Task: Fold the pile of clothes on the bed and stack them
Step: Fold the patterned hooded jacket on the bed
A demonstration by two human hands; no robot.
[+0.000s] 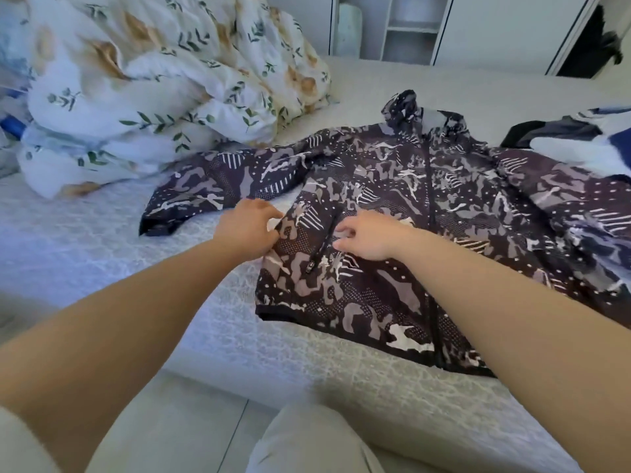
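Pale trousers point(307, 445) show at 6 o'clock. Both arms reach over the bed point(102, 254) to the dark patterned jacket point(392, 206) lying flat. Her left hand point(251, 230) pinches its side edge. Her right hand point(367, 235) rests on it, fingers loose. More clothes point(577, 145) sit at 2 o'clock, a flowery duvet point(143, 80) at 10 o'clock

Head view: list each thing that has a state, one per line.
Patterned jacket: spread flat on the bed, front up, zipped, not yet folded.
Left hand: pinches the jacket's side edge.
Right hand: rests on the jacket, fingers relaxed.
Floral duvet: crumpled in a heap.
Pile of clothes: unfolded, at the right edge.
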